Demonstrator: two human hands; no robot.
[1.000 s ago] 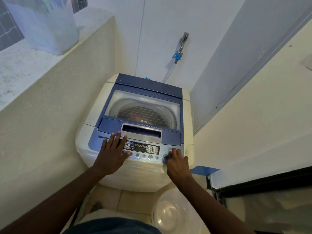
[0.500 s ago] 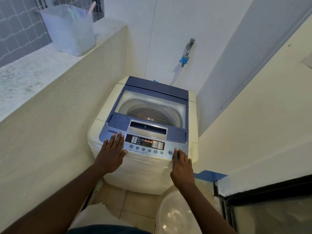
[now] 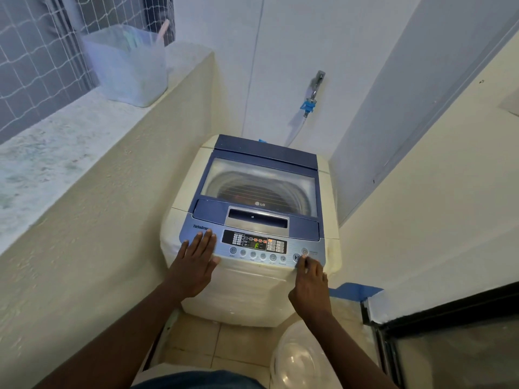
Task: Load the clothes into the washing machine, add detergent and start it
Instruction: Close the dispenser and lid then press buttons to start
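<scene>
While the left hand rests flat and empty on the near-left of the lit control panel of the closed washing machine, the right hand, grasping nothing, fingertips the near-right start button, where a slip onto the adjacent power button could shut it off.

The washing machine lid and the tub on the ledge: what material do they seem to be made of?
The washing machine lid looks like a clear glass or hard plastic pane in a glossy dark blue plastic frame; the drum shows through it, and which pane material cannot be told. The tub on the ledge looks like thin translucent plastic with a frosted finish, since its contents show dimly through its walls.
</scene>
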